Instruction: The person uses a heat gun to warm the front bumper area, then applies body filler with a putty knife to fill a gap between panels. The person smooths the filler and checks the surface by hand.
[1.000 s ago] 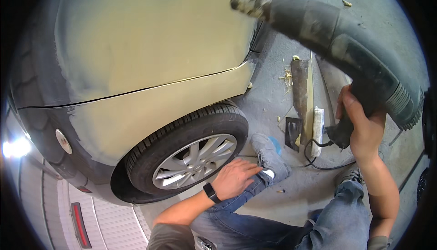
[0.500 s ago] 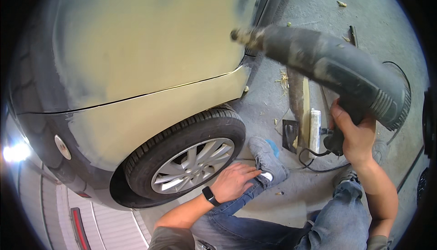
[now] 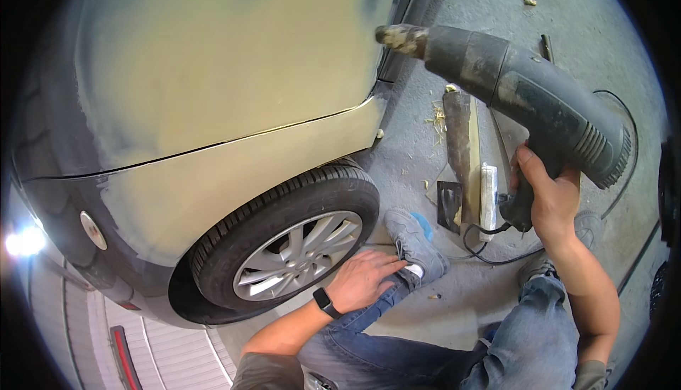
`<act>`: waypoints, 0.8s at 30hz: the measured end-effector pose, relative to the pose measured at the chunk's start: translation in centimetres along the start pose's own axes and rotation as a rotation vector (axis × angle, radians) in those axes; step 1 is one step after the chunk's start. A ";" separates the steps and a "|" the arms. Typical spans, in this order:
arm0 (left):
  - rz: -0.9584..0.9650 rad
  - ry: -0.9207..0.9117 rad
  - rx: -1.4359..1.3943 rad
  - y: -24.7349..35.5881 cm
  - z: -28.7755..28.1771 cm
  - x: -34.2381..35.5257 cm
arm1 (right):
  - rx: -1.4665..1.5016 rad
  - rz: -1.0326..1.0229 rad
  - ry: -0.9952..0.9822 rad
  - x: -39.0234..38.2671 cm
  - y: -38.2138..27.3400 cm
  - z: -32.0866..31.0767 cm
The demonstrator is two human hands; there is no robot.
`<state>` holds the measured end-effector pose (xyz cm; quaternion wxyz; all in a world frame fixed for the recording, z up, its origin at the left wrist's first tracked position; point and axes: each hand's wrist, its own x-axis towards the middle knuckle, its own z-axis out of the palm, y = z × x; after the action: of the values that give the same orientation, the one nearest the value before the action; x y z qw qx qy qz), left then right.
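"Heat gun (image 3: 521, 85) is up in the air above the floor (image 3: 425, 319), right of the car panel (image 3: 234, 56), its nozzle (image 3: 404, 39) pointing left at the panel's edge. How do we have it?"

"By the handle (image 3: 521, 209): our right hand (image 3: 553, 198) is wrapped round it. Our left hand (image 3: 360, 280) is down by the grey shoe (image 3: 418, 244), fingers side by side, nothing seen in them."

"What might go wrong, then?"

"Heat, first. We can't tell whether the gun is running. If it is, lingering on one spot could blister or crack the yellowish coat (image 3: 284, 49), we'd guess. How far the tip stands off is hard to judge too."

"And contact. The nozzle looks crusted, so a drooping wrist might scrape it along the coat."

"Likely enough, since we carry that bulky body one-handed and from low down. A tired arm could bring the droop."

"Does the cord (image 3: 489, 256) worry us?"

"A little. It leaves the foot of the handle and loops just beside the white bar (image 3: 488, 202). Were we to stretch upward, the loop might snag and tug our aim off."

"Then the tyre (image 3: 220, 269): swing too low and hot air could reach the rubber, or our left hand near it."
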<state>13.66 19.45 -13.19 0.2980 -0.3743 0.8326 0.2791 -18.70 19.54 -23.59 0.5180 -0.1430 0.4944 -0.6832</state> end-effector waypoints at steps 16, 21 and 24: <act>0.041 0.002 -0.002 0.4 -0.4 0.4 | -0.068 0.029 -0.095 -0.8 -1.1 0.3; 0.022 0.014 -0.011 0.4 -0.4 0.5 | -0.014 -0.042 -0.062 -0.8 -1.2 0.3; 0.029 0.013 0.005 0.4 -0.4 0.5 | -0.069 -0.030 -0.098 -0.7 -1.7 -0.1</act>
<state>12.96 19.16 -13.19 0.2894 -0.3633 0.8405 0.2788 -19.48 20.12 -22.03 0.5260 -0.2013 0.4895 -0.6657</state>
